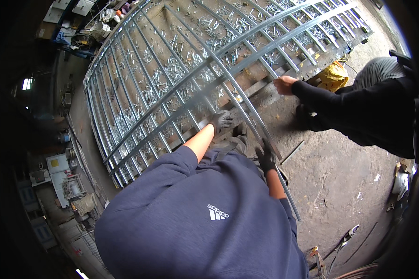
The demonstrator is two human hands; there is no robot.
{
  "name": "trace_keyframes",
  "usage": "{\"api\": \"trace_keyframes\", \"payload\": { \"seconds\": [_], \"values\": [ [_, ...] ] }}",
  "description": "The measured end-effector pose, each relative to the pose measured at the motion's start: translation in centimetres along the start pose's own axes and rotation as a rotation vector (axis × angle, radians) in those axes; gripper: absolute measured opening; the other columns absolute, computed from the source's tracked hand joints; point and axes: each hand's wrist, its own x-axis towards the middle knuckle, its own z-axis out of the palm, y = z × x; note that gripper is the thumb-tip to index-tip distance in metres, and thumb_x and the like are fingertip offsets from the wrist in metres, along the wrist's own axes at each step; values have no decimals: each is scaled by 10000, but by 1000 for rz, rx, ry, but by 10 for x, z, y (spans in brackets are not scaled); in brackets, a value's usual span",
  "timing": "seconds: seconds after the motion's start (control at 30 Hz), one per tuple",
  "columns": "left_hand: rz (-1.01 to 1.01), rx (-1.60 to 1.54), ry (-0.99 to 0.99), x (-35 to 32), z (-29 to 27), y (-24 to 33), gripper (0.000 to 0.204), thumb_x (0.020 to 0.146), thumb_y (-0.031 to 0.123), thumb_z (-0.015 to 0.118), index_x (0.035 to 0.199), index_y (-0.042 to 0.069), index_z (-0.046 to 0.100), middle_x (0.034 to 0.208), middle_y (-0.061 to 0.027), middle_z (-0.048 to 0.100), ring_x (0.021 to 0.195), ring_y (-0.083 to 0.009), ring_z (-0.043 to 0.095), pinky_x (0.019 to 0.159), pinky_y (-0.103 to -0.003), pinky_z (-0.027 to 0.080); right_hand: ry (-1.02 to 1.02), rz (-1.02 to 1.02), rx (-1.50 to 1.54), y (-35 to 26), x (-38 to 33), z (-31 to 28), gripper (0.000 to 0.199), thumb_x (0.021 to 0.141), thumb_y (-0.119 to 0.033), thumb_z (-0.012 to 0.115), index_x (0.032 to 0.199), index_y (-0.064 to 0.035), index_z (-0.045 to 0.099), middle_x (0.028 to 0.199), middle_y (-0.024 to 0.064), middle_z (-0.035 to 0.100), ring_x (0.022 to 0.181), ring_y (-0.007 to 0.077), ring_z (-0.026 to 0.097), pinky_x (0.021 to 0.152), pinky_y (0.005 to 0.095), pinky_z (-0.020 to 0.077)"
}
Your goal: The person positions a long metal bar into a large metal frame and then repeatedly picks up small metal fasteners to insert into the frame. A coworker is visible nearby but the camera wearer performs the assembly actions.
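Dark gloves cover both my hands. My left hand is at the near edge of a large metal frame, close to the end of one cross bar; its fingers look stretched out and it holds nothing I can see. My right hand closes at a long, shiny metal bar, which slants over the frame and sticks out past its near edge beside my right arm. The frame is made of many parallel silvery bars crossed by two long rails. Part of my right hand's grip is hidden.
Many loose metal pieces lie scattered on the worktable under the frame. At the right, a co-worker's bare hand is near the frame's edge, by a yellow bag. A thin rod and tools lie on the concrete floor.
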Motion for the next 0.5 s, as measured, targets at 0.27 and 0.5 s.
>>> {"api": "trace_keyframes", "payload": {
  "seconds": [0.27, 0.5],
  "values": [
    [311, -153, 203, 29, -33, 74, 290, 1033, 262, 533, 1243, 68, 584, 1061, -100, 695, 869, -187, 692, 724, -312, 566, -128, 861, -591, 109, -195, -131, 460, 802, -535, 696, 889, -84, 737, 846, 200, 723, 828, 395, 708, 719, 498, 526],
    [772, -4, 509, 87, -58, 87, 334, 964, 49, 618, 1289, 36, 541, 1119, -64, 644, 1031, -131, 618, 922, -263, 504, -54, 221, -194, 15, -10, -18, 521, 853, -492, 704, 1131, -53, 671, 1012, 231, 691, 952, 417, 658, 799, 492, 496]
  ]
}}
